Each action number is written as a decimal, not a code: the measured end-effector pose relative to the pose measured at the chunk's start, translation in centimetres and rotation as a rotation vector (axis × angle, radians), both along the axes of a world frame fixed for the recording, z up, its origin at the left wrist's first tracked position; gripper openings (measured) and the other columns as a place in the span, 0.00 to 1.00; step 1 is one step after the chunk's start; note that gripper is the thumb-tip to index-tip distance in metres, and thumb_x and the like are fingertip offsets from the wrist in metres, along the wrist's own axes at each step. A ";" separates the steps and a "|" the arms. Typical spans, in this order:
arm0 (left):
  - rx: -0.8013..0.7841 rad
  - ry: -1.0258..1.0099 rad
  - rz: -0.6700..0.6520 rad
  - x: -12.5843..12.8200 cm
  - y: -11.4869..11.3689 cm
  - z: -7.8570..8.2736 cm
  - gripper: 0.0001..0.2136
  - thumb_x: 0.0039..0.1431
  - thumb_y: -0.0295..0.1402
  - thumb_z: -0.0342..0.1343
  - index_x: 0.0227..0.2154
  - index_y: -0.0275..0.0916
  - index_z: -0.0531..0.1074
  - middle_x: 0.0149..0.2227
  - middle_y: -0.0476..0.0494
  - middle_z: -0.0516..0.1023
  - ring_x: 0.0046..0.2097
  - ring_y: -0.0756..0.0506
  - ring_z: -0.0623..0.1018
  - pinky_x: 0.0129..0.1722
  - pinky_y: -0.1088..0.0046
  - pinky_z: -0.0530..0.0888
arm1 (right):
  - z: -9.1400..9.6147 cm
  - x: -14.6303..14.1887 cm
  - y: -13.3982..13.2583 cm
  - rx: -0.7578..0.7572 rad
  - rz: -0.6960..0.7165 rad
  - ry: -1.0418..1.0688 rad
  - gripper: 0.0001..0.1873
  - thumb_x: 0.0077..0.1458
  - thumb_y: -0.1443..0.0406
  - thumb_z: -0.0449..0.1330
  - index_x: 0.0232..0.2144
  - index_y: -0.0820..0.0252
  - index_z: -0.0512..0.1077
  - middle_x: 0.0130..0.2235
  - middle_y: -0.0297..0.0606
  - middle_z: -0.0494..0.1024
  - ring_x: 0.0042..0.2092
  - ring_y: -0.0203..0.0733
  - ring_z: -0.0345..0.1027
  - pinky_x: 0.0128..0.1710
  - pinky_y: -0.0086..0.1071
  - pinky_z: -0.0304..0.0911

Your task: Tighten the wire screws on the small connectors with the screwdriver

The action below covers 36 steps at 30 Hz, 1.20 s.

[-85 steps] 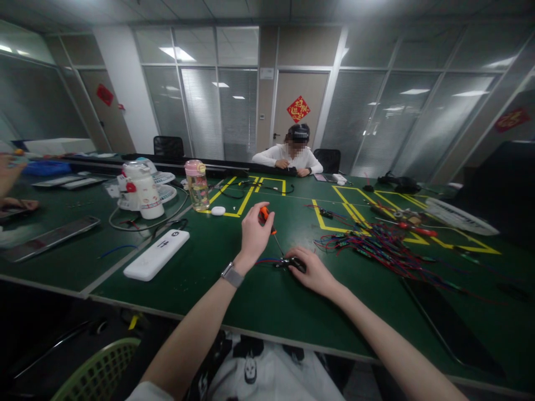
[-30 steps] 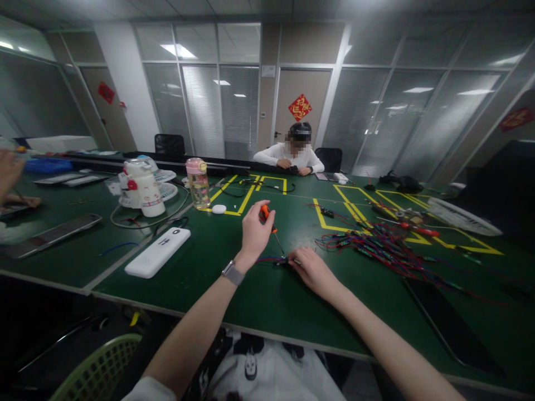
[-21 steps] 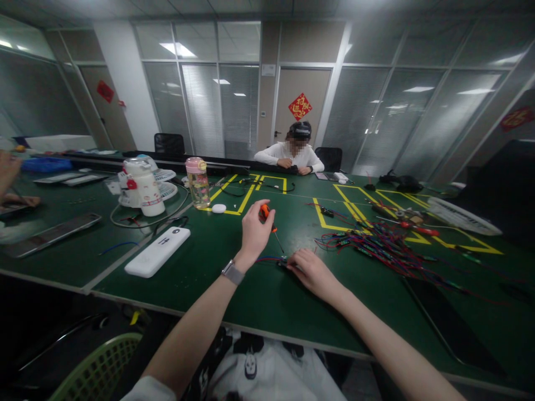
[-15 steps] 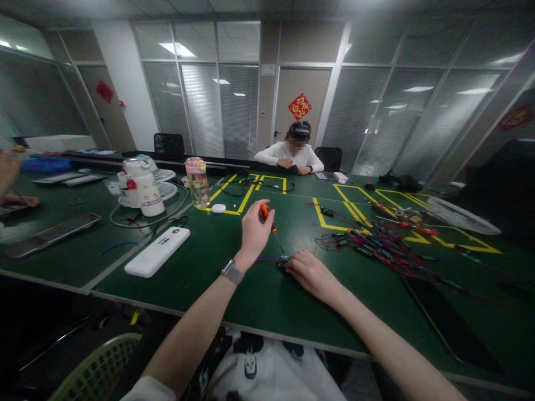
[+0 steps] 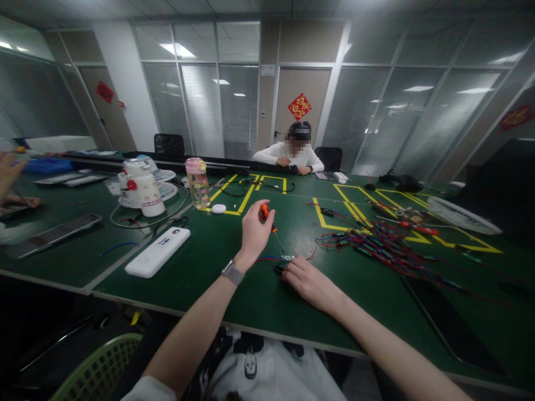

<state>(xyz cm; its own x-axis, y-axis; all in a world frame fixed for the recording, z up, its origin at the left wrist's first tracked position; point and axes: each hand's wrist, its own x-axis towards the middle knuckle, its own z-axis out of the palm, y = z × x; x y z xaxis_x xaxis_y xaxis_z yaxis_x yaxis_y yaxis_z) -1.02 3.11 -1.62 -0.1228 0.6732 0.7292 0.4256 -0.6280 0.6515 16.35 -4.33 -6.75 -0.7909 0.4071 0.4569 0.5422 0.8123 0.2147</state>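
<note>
My left hand (image 5: 256, 228) is closed around the orange handle of a screwdriver (image 5: 265, 210). Its thin shaft points down, with the tip at or just above a small green circuit board (image 5: 287, 258) on the table. Red and blue wires (image 5: 267, 259) run out of the board's left side. Beside the board's near edge, my right hand (image 5: 307, 281) rests low with its fingers pressed together on a small black piece (image 5: 279, 269). What that piece is, I cannot make out, and the fingertips are partly hidden.
To the right lies a heap of wired boards (image 5: 376, 242), with a dark flat tablet-like slab (image 5: 451, 323) nearer me. A white power bank (image 5: 157, 253), a pink-lidded bottle (image 5: 197, 184) and a white jug (image 5: 146, 189) stand or lie left. A person (image 5: 288, 156) sits opposite.
My right hand has shifted slightly down and left, off the circuit board, uncovering more of it and the black piece. My left hand and the screwdriver have stayed in place.
</note>
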 end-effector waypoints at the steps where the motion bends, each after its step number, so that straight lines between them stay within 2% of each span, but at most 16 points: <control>1: 0.001 -0.004 0.000 0.0 0.0 0.0 0.12 0.59 0.32 0.55 0.46 0.40 0.70 0.38 0.44 0.76 0.35 0.49 0.77 0.37 0.72 0.74 | -0.1 0.1 0.2 -0.038 -0.010 0.075 0.13 0.65 0.70 0.47 0.34 0.63 0.71 0.31 0.41 0.72 0.34 0.43 0.62 0.36 0.36 0.62; 5: 0.003 -0.004 -0.005 0.0 0.1 -0.1 0.12 0.59 0.32 0.55 0.46 0.40 0.70 0.37 0.44 0.76 0.35 0.49 0.77 0.37 0.72 0.74 | -0.6 0.6 1.3 -0.201 -0.101 0.381 0.10 0.64 0.67 0.51 0.35 0.61 0.72 0.32 0.41 0.72 0.36 0.42 0.64 0.36 0.35 0.62; 9: -0.002 0.006 -0.005 0.0 0.1 0.0 0.12 0.60 0.32 0.55 0.46 0.40 0.70 0.37 0.45 0.75 0.34 0.49 0.77 0.37 0.71 0.74 | -1.1 1.0 2.2 -0.376 -0.180 0.422 0.06 0.59 0.69 0.57 0.32 0.60 0.74 0.33 0.40 0.72 0.37 0.43 0.65 0.38 0.35 0.63; 12: -0.004 0.008 -0.009 -0.1 0.1 0.0 0.12 0.60 0.32 0.55 0.47 0.39 0.70 0.37 0.44 0.75 0.35 0.49 0.77 0.37 0.71 0.74 | -1.2 1.1 2.3 -0.446 -0.198 0.421 0.07 0.57 0.71 0.58 0.32 0.60 0.76 0.34 0.39 0.72 0.38 0.42 0.66 0.39 0.35 0.64; 16: -0.003 0.010 0.001 0.0 0.1 0.0 0.12 0.60 0.32 0.55 0.46 0.39 0.69 0.37 0.45 0.75 0.34 0.49 0.76 0.36 0.71 0.74 | -1.0 1.3 2.5 -0.438 -0.190 0.479 0.10 0.57 0.73 0.56 0.36 0.59 0.76 0.37 0.41 0.73 0.41 0.43 0.67 0.41 0.36 0.64; 20: 0.010 0.011 0.005 0.0 0.1 0.1 0.12 0.59 0.32 0.55 0.46 0.39 0.70 0.36 0.45 0.75 0.34 0.49 0.76 0.36 0.72 0.74 | -1.1 1.6 3.1 -0.428 -0.208 0.441 0.13 0.54 0.75 0.57 0.38 0.58 0.76 0.40 0.41 0.76 0.44 0.45 0.68 0.45 0.40 0.63; 28: 0.009 0.006 0.000 0.1 0.0 0.1 0.12 0.59 0.32 0.55 0.46 0.40 0.70 0.36 0.45 0.75 0.33 0.49 0.76 0.36 0.72 0.74 | -1.2 1.4 3.2 -0.480 -0.260 0.409 0.12 0.56 0.74 0.55 0.38 0.60 0.76 0.37 0.41 0.78 0.40 0.43 0.70 0.43 0.36 0.66; 33: 0.010 0.007 0.002 0.1 0.0 0.0 0.11 0.59 0.32 0.55 0.46 0.40 0.70 0.37 0.45 0.75 0.33 0.49 0.76 0.36 0.72 0.74 | -0.5 1.3 2.0 -0.479 -0.219 0.389 0.11 0.60 0.69 0.54 0.39 0.61 0.76 0.37 0.42 0.76 0.41 0.43 0.69 0.43 0.36 0.65; 36: 0.011 0.011 0.005 0.1 -0.1 0.0 0.11 0.60 0.32 0.55 0.46 0.40 0.70 0.37 0.45 0.75 0.33 0.49 0.76 0.36 0.72 0.74 | 0.1 1.1 1.2 -0.476 -0.243 0.341 0.11 0.58 0.62 0.58 0.40 0.60 0.77 0.38 0.42 0.75 0.40 0.44 0.68 0.43 0.37 0.66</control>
<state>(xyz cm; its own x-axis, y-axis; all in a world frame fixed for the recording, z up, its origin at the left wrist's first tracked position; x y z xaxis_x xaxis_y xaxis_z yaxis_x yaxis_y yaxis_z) -0.90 3.02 -1.58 -0.1176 0.6645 0.7380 0.4359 -0.6332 0.6396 17.47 -3.14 -6.69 -0.4919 0.7778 0.3913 0.6976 0.6210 -0.3574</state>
